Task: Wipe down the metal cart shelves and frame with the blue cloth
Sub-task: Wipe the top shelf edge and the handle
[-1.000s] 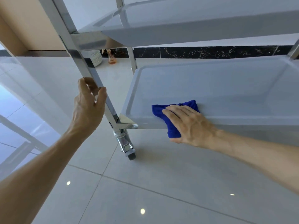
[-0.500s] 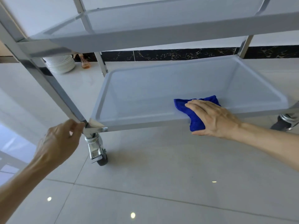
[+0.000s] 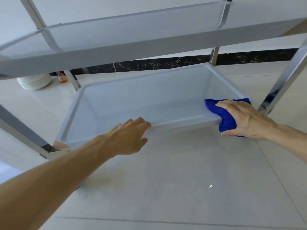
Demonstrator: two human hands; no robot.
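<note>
The metal cart's bottom shelf (image 3: pixel 146 100) is a shallow grey tray between chrome posts. A blue cloth (image 3: pixel 227 117) is folded over the shelf's front rim near the right corner. My right hand (image 3: pixel 247 120) grips the cloth, fingers on top of the rim and thumb below it. My left hand (image 3: pixel 127 138) rests on the front rim near its middle, with fingers curled over the edge. The middle shelf (image 3: pixel 132 47) hangs above. The right front post (image 3: pixel 285 80) stands just beyond the cloth.
A stack of white plates (image 3: pixel 34 82) and a small orange bottle (image 3: pixel 62 78) stand on the floor behind the cart at the left. A black marble skirting (image 3: pixel 166 63) runs along the wall. Glossy tile floor (image 3: pixel 182 180) lies in front.
My right hand has slid the cloth rightward along the front rim to the right corner. My left hand has left the left front post and moved onto the front rim.
</note>
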